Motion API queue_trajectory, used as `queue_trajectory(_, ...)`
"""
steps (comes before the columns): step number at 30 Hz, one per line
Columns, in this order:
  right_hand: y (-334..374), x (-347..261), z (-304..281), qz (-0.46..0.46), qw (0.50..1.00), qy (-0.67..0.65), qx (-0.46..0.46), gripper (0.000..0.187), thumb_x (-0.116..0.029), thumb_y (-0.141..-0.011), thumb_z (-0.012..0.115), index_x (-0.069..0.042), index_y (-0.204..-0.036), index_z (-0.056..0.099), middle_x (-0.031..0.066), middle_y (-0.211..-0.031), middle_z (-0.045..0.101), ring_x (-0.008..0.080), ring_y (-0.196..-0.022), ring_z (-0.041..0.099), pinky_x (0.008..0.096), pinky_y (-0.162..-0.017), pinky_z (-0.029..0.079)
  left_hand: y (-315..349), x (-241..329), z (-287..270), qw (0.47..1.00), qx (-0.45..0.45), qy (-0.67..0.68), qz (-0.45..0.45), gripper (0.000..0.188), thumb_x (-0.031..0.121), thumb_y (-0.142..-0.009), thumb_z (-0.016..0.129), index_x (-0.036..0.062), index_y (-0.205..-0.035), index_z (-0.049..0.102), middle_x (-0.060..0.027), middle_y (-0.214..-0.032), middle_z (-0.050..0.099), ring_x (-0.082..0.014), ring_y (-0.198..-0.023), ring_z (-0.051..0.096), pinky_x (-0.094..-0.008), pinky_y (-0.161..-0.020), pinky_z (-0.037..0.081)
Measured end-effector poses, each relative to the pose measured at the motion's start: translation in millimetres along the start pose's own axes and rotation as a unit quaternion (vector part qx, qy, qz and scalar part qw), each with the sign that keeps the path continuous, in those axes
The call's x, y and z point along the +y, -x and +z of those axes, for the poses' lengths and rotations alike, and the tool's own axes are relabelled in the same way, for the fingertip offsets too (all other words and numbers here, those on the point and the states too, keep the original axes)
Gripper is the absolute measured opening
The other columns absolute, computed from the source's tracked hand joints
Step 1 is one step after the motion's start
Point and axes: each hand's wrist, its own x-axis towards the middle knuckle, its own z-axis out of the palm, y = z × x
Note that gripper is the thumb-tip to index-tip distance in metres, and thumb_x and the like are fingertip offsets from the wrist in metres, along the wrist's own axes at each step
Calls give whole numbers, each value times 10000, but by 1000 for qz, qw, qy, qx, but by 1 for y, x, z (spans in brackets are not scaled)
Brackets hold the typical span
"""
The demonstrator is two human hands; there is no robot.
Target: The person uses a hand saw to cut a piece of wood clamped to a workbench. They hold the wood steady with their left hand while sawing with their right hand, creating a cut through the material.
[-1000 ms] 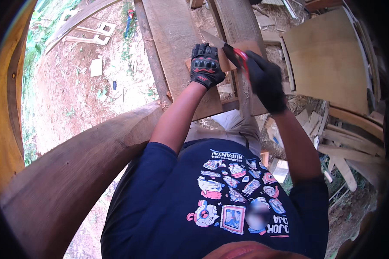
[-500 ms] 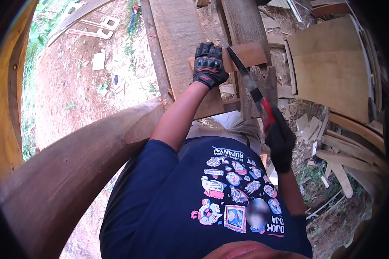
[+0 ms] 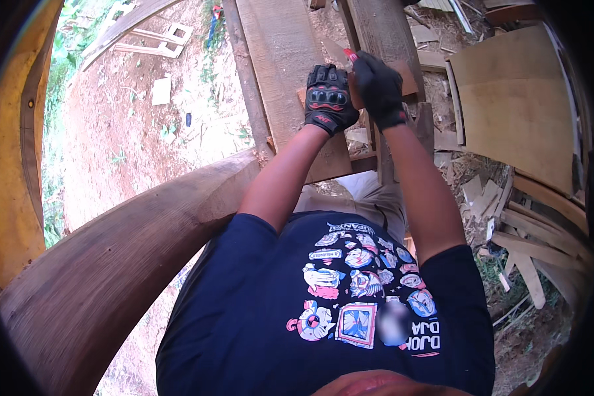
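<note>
My left hand (image 3: 330, 100), in a black glove with red trim, holds a short reddish-brown wooden board (image 3: 408, 77) down, its fingers curled over it. That board lies crosswise over the larger planks of a wooden bench. Gloved in black too, my right hand (image 3: 379, 90) is closed around the red handle (image 3: 351, 55) of a handsaw, right beside my left hand. A bit of the saw's blade (image 3: 333, 48) shows beyond the fingers; the rest of it is hidden, as is the spot where it meets the board.
A wide plank (image 3: 280, 66) runs away from me under my left hand, with another plank (image 3: 379, 30) to its right. A thick curved timber (image 3: 125, 231) crosses at the left. A plywood sheet (image 3: 515, 99) and scattered offcuts (image 3: 528, 231) lie on the right.
My right hand has pushed the saw forward and away from me, from near my waist to beside my left hand. My left hand stays on the board.
</note>
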Motion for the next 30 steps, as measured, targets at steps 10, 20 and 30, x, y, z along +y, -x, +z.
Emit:
queue_trajectory(10, 139, -103, -240, 440, 825, -339, -99, 422, -111, -1164, 628, -16, -1572, 672, 125, -1044, 793, 116, -803, 662, 324, -713, 564, 12, 0, 8, 996, 61, -48, 31, 631, 401, -725, 869, 19, -1204, 715, -224, -1220, 689, -415, -1250, 627, -522, -1181, 449)
queue_trajectory(20, -8, -34, -119, 49, 989, -72, -121, 275, -212, -1108, 602, -7, -1086, 783, 233, -1112, 818, 427, -938, 788, 488, -826, 607, 12, -5, 8, 997, 64, -37, 35, 540, 401, -803, 820, 40, -1192, 726, -210, -1166, 717, -397, -1158, 644, -516, -1097, 480)
queue_trajectory(30, 76, -37, -66, 249, 921, -301, 1, 434, -260, -1165, 584, -29, -1516, 693, 199, -1274, 817, 387, -1153, 788, 459, -1015, 597, 8, -3, 3, 997, 63, -15, 35, 549, 348, -759, 820, 27, -1193, 721, -236, -1172, 704, -427, -1198, 640, -525, -1137, 469)
